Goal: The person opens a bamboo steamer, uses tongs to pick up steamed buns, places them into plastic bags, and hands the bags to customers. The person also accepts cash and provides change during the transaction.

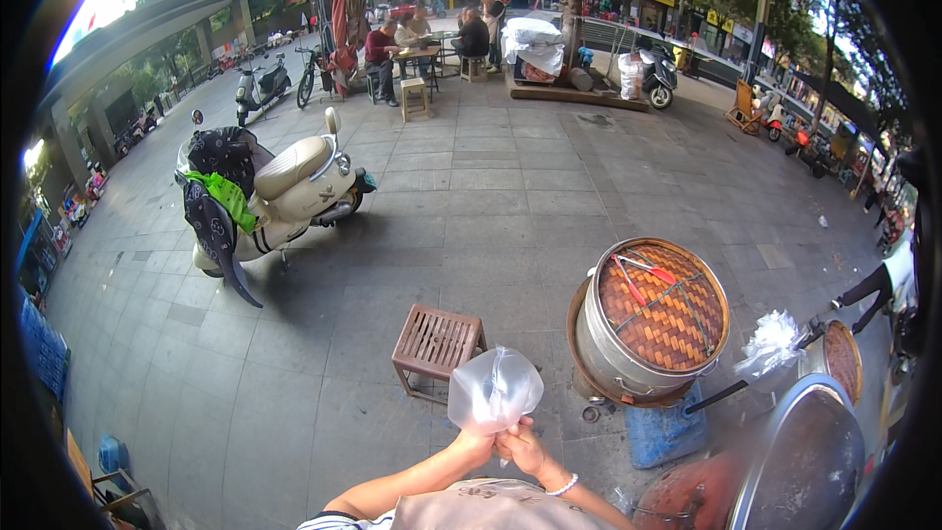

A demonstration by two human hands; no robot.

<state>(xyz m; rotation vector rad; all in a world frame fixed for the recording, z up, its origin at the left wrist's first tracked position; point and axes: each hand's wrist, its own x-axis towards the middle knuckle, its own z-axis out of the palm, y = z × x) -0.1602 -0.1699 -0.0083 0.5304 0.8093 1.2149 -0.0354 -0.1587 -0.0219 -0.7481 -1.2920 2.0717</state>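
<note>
In front of my apron, both hands meet at the gathered lower end of a puffed-up clear plastic bag [496, 390]. My left hand [475, 447] closes on the bag's left side at the neck. My right hand [521, 446], with a white bead bracelet at its wrist, grips the neck beside it. Something pale shows through the film, too blurred to name. Just beyond the bag stands a brown plastic stool [439, 338]. To the right is a metal steamer [622, 346] under a woven bamboo lid [662, 305], on which red-handled tongs [642, 276] lie.
A bunch of clear plastic bags [773, 342] hangs at right, above a blue jerrycan [666, 434]. A large round metal lid [802, 464] stands tilted at lower right. A cream scooter [294, 184] is parked at left. People [381, 51] sit around tables farther off.
</note>
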